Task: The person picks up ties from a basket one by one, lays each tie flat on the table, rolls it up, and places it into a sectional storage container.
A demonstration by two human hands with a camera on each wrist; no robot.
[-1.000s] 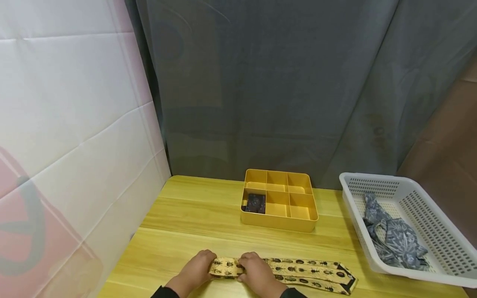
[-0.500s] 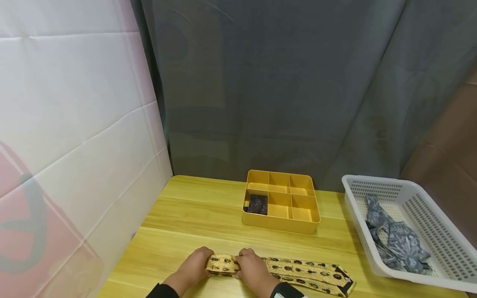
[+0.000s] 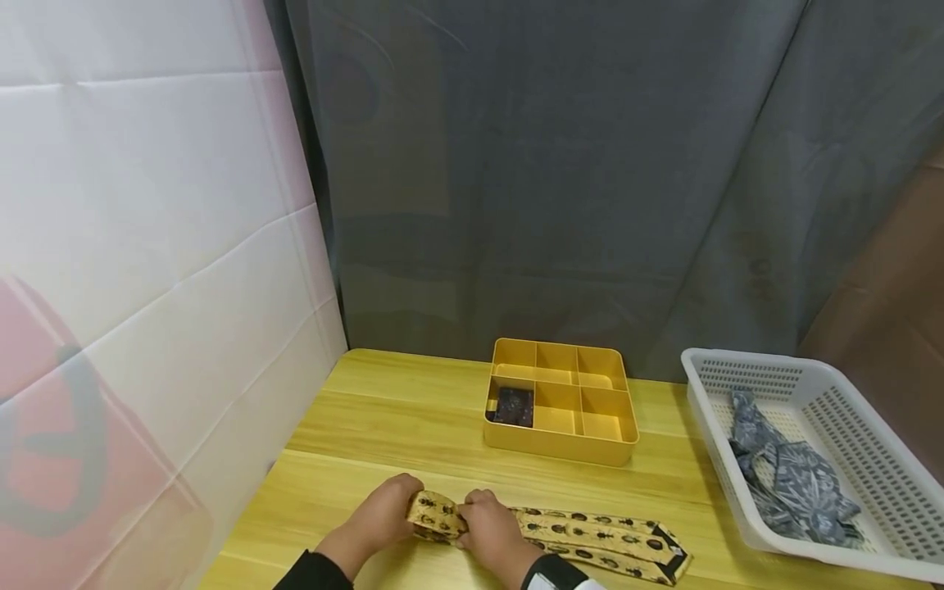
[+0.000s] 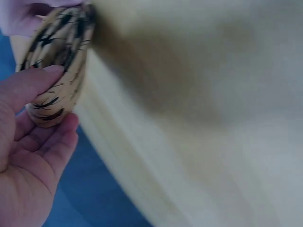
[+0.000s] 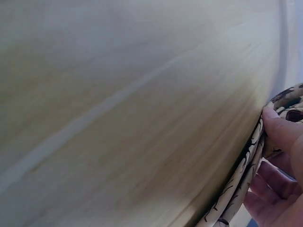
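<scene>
Both our left hand (image 3: 382, 518) and right hand (image 3: 488, 528) are gripping the beetle-print tie (image 3: 583, 542) between them, rolling it compactly; our left wrist is showing fingers (image 4: 33, 90) curling round the roll (image 4: 59, 71); our right thumb (image 5: 279, 127) is pinching its layers (image 5: 246, 179).

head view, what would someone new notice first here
Near the front edge of the wooden table, the left hand and right hand grip the rolled end of a yellow bug-print tie, its unrolled length trailing right. Behind sits a yellow divided tray with a dark roll in its near-left compartment, and a white basket at right holds a grey patterned tie.
</scene>
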